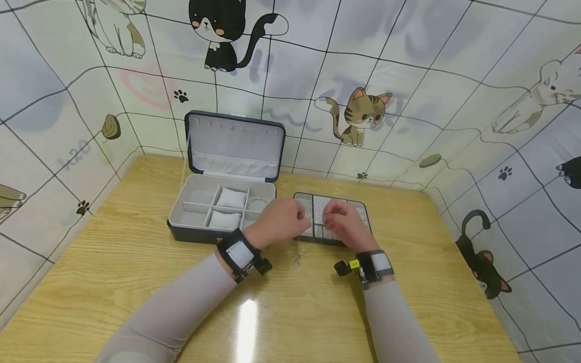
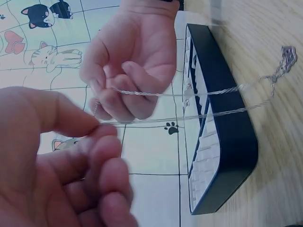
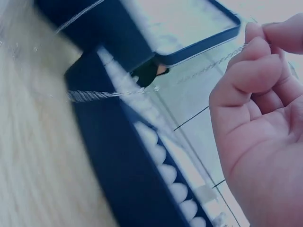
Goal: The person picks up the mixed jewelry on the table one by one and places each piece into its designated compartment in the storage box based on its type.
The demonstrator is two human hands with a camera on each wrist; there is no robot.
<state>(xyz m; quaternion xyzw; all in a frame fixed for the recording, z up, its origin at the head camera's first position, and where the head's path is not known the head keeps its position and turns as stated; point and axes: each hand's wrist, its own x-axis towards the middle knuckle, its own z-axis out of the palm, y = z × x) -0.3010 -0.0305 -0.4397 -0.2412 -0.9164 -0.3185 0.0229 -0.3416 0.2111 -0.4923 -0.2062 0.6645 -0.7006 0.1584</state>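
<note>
Both hands pinch a thin silver necklace [image 2: 161,119] between thumb and fingertips, one end in each. Its two strands run down to a small silver pendant [image 1: 296,260], which dangles in front of a shallow dark jewelry tray [image 1: 324,241]. In the head view my left hand [image 1: 281,220] is over the gap between box and tray, palm turned away. My right hand [image 1: 342,222] is above the tray. The right wrist view shows the chain leaving the right fingertips [image 3: 258,45]; the pendant is blurred there.
Left of the tray stands an open dark jewelry box [image 1: 192,233], its lid [image 1: 233,141] upright. Its compartments hold white cushions [image 1: 232,197] and a ring-shaped bracelet [image 1: 257,200]. The tray has ring rolls [image 3: 166,174]. A cat-patterned cloth [image 1: 299,75] hangs behind the wooden table [image 1: 417,282].
</note>
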